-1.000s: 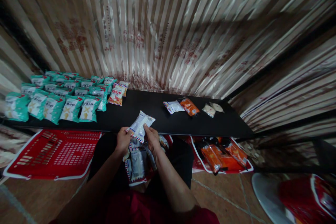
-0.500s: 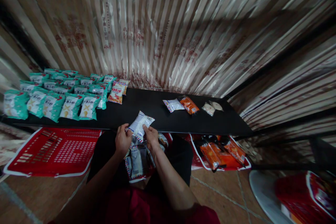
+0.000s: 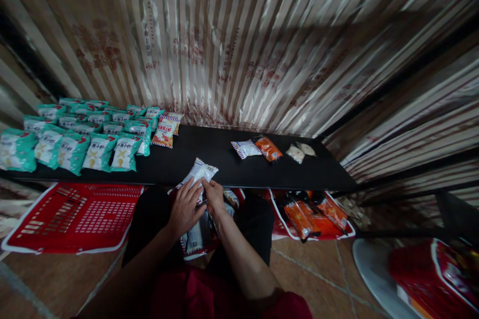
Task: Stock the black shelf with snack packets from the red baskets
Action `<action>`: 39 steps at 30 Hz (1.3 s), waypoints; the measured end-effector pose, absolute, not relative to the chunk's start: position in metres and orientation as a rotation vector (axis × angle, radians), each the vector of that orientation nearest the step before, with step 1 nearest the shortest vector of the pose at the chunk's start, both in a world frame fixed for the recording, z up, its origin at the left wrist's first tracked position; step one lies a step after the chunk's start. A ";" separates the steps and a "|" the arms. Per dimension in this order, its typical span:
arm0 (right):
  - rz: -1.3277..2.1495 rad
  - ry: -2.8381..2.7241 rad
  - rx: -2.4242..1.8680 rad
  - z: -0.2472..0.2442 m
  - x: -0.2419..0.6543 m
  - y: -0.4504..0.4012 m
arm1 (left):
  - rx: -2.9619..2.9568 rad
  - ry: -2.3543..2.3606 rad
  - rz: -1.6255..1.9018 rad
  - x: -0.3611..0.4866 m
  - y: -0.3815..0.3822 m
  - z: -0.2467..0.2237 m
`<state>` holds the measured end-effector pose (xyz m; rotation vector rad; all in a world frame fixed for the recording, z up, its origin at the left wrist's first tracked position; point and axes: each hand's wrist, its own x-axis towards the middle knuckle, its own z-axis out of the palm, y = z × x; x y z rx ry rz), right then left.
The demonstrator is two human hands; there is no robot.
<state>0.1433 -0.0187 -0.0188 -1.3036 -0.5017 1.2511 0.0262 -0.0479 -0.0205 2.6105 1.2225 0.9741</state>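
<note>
A white snack packet (image 3: 199, 169) with a striped edge is tilted at the front edge of the black table (image 3: 209, 147). My right hand (image 3: 214, 194) grips its right side. My left hand (image 3: 186, 205) lies flat over its lower left part, fingers extended. Beneath my hands, a basket between my knees holds more packets (image 3: 196, 235). Teal and white packets (image 3: 98, 152) stand in rows on the table's left, beside red and white packets (image 3: 163, 132). Farther right lie a white packet (image 3: 247, 149), an orange packet (image 3: 268, 149) and two small pale packets (image 3: 295, 153).
A red basket (image 3: 101, 217) sits below the table at left. Another red basket (image 3: 352, 233) at right holds orange packets (image 3: 298, 217). At the far right are a grey stool (image 3: 370, 279) and a filled red basket (image 3: 415, 269). A striped curtain (image 3: 224, 50) hangs behind the table.
My left hand has moved right and spread over the packet's lower part. My right hand still grips the packet's right side. The view has shifted slightly.
</note>
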 end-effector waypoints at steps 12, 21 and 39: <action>1.264 -0.526 -1.358 -0.015 0.139 -0.023 | 2.685 1.197 1.107 0.016 -0.047 -0.040; 1.286 -0.498 -1.320 -0.024 0.150 -0.016 | 2.689 1.138 1.140 0.009 -0.050 -0.042; 1.201 -0.570 -1.401 -0.010 0.150 -0.020 | 2.655 1.137 1.240 0.008 -0.054 -0.036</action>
